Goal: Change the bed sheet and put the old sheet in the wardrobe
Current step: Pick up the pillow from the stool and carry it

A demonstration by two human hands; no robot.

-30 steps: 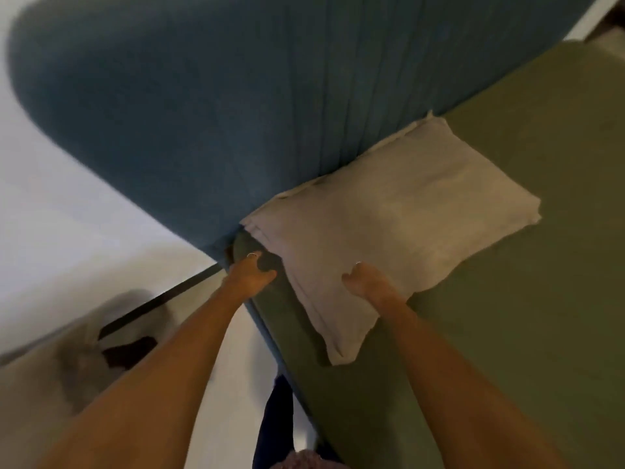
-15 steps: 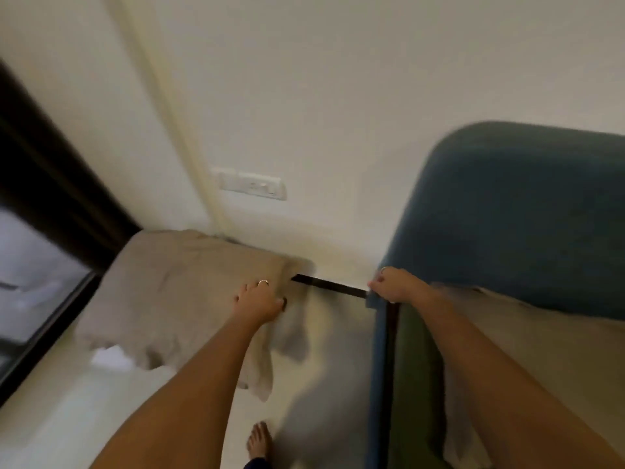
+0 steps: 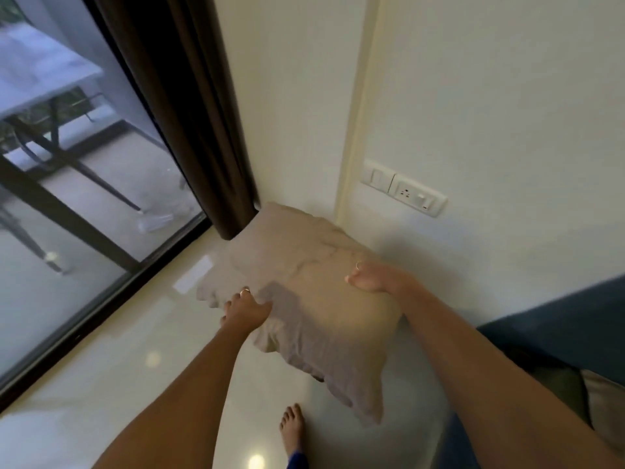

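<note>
Bare foot point(image 3: 293, 431) on the glossy floor point(image 3: 101, 367), blue bed edge point(image 3: 558, 330) at lower right with a strip of green sheet point(image 3: 554, 384) and a pale pillow corner point(image 3: 605, 401) just showing

Left hand point(image 3: 245, 309) grips the near-left edge of the beige pillow point(image 3: 324, 299), fingers curled under the fabric, ring visible. Right hand point(image 3: 375, 277) clamps the top right side, thumb over, fingers behind. Both closed on it

Pillow is off the bed, held above the floor in the gap between bed and window, its far end close to the wall point(image 3: 473, 96) and the brown curtain point(image 3: 189, 113); contact there can't be confirmed. Case is loose and wrinkled, frilled hem hanging off the lower corner, body soft and sagging between the grips

Step, as I read it: moving pillows around as part of the sheet change. Which way it's going isn't clear. The next move needs a two-hand carry, hem kept off the floor, and clearance from the socket plate point(image 3: 404, 187) on the wall

Beyond: glass door point(image 3: 67, 198), balcony table outside
</note>
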